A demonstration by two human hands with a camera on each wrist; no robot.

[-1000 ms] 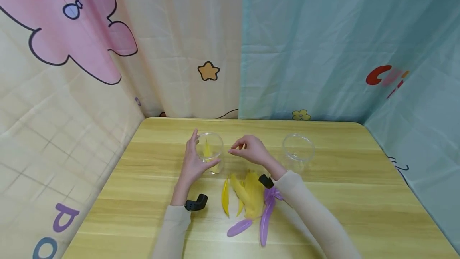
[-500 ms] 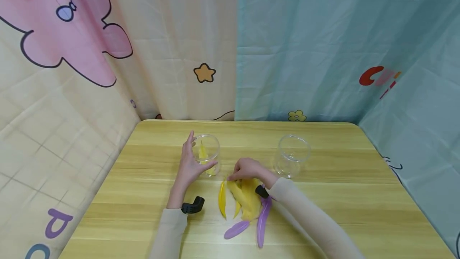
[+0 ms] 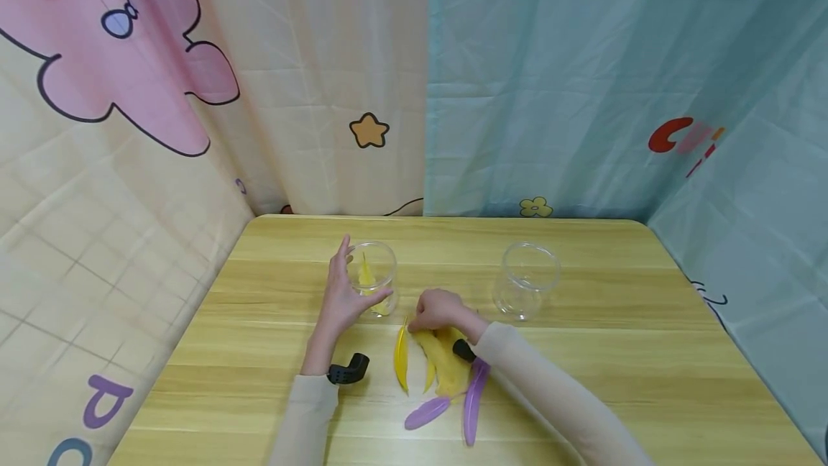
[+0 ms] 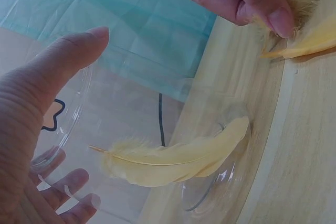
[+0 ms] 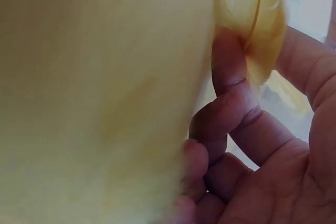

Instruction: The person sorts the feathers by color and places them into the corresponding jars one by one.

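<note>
My left hand [image 3: 346,298] curves round a clear cup [image 3: 386,280], thumb on the near side, fingers on the far side. Inside the cup leans a yellow feather [image 4: 178,163]. Over the top of the yellow feather pile [image 3: 453,369], my right hand [image 3: 442,310] pinches a yellow feather [image 5: 257,19] between thumb and fingers. A single bright yellow feather [image 3: 401,359] lies left of the pile. Purple feathers [image 3: 428,413] lie at its near side, one of them long [image 3: 475,401] and partly under the right wrist.
Another clear cup [image 3: 527,286] stands to the right, beyond the right forearm. The wooden table [image 3: 647,351] meets patterned curtains [image 3: 310,92] at its back and sides. A black wrist camera [image 3: 348,369] sits on the left wrist.
My right hand has come down from beside the left cup to the yellow feathers and now pinches one. My left hand has stayed at its cup; the view has shifted slightly.
</note>
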